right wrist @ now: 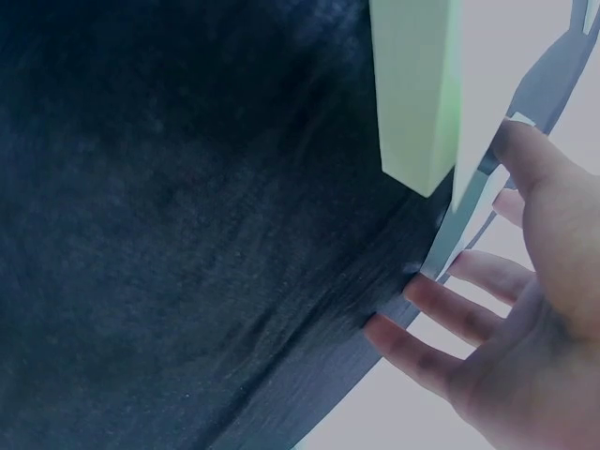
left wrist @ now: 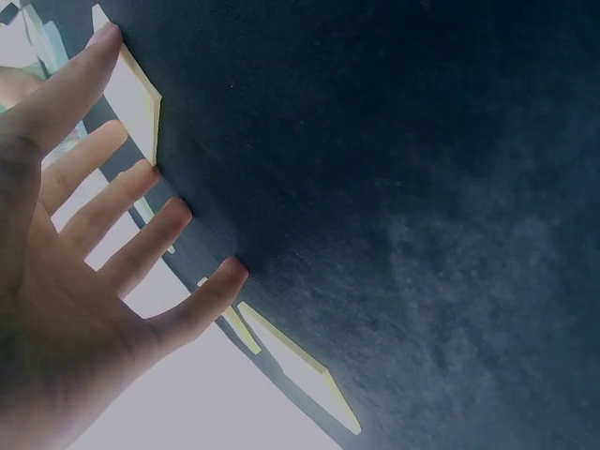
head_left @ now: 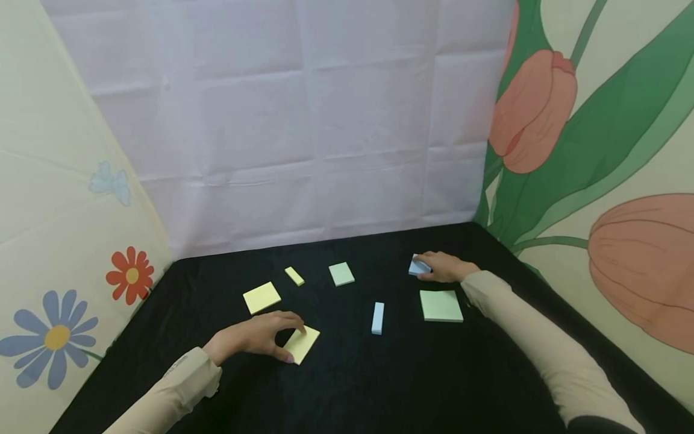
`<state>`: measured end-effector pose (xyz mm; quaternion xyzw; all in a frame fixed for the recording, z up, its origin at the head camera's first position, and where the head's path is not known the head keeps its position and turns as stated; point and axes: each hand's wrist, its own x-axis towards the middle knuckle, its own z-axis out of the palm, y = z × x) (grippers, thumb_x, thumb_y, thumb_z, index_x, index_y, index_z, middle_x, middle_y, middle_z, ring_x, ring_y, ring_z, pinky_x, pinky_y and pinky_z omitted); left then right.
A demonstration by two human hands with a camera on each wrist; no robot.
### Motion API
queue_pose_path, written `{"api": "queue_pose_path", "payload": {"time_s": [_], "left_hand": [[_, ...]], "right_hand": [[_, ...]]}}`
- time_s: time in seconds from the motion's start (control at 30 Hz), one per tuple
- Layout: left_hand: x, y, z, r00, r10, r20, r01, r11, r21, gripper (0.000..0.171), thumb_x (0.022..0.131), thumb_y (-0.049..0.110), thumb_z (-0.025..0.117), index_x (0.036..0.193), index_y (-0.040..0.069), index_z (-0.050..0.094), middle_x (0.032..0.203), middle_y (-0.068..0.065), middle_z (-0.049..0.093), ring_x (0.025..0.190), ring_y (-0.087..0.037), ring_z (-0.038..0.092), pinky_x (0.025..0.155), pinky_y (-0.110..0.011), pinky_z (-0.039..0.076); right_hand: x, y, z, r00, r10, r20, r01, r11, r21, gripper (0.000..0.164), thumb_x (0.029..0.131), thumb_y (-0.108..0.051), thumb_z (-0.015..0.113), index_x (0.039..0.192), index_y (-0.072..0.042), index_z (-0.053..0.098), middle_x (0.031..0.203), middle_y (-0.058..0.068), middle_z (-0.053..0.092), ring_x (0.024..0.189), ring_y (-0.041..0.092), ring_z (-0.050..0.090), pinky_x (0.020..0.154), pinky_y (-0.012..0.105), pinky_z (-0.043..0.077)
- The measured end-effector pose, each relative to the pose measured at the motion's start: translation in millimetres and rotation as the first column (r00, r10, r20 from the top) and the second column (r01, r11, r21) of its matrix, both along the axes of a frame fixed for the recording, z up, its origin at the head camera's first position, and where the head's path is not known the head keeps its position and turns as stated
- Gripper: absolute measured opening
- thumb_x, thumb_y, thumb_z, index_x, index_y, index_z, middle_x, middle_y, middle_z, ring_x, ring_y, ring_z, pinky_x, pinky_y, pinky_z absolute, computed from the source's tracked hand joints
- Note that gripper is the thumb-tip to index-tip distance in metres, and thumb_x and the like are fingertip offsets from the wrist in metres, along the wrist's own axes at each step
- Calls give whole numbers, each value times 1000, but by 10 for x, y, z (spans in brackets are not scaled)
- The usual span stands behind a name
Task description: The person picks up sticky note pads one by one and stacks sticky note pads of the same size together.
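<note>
At the far left hangs a cream cloth [head_left: 49, 199] with a blue flower [head_left: 56, 339], a red flower [head_left: 130, 276] and a pale butterfly [head_left: 110, 182] on it. Next, a rolled cream sleeve [head_left: 179, 386] comes in over the black table [head_left: 347, 386], ending in the left hand [head_left: 257, 336]. Just beyond this hand lies the far yellow pad [head_left: 262, 298], and further back, slightly right, a narrow yellow strip [head_left: 294, 276], set at a slant. The near yellow pad [head_left: 306, 345] lies at the left hand's fingertips, its thumb at the near end and fingers at the far end; the left wrist view shows those fingers spread apart, and I cannot tell whether they pinch the pad.

A creased white cloth [head_left: 314, 114] hangs behind the table. Around the middle lies the small green pad [head_left: 341, 274], then, closer to the person, an upright-pointing blue strip [head_left: 378, 318]. Further right and back, the blue pad [head_left: 414, 266] sits partly under the right hand [head_left: 447, 267], thumb on the near side, fingers toward the far side; whether they grip it cannot be told. The large green pad [head_left: 441, 306] lies just nearer than this hand. Pink tulips [head_left: 537, 111] cover the cloth at the right.
</note>
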<state>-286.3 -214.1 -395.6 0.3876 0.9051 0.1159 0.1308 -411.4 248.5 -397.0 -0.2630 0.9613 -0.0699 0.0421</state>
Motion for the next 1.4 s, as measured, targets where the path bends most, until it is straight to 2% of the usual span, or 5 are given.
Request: {"api": "queue_pose_path", "payload": {"time_s": [0.27,0.57,0.9,1.27,1.4], "left_hand": [[0,12,-34,999,29,-19,-29,1000,8,61,83,49,77,134,21,58,136,2,52,126,-22,49,99,-46,44],[0,30,-85,993,66,-100,-67,998,-3,72,84,59,71,140,18,54,133,-5,54,119,-24,52,94,-47,46],[17,78,-115,984,99,-150,-101,995,-7,70,87,58,68,142,17,53,130,-5,55,114,-23,52,92,-49,44],[-10,124,-174,950,110,-291,-116,993,-3,63,90,55,64,139,16,55,123,-6,57,106,-22,55,85,-48,46],[-23,130,-196,938,116,-327,-120,993,9,63,91,55,63,138,15,56,122,-6,58,106,-23,57,84,-49,46]], "right_hand": [[18,-13,3,1000,7,-6,-7,1000,-8,57,98,-29,64,143,1,46,136,31,48,109,40,54,84,51,46],[-1,-5,-11,1000,15,-16,-15,1000,-12,56,97,-28,65,142,1,47,129,29,52,98,33,56,80,48,47],[-6,33,-31,998,36,-55,-37,999,-19,55,95,-26,67,139,3,50,119,26,56,90,29,57,76,45,49],[19,72,-1,994,89,-65,-92,994,-53,57,96,-38,65,134,3,52,113,24,56,86,27,56,73,43,48],[-3,59,-23,998,55,-39,-57,997,-52,56,96,-32,66,138,2,51,117,25,55,88,28,56,76,45,48]]}}
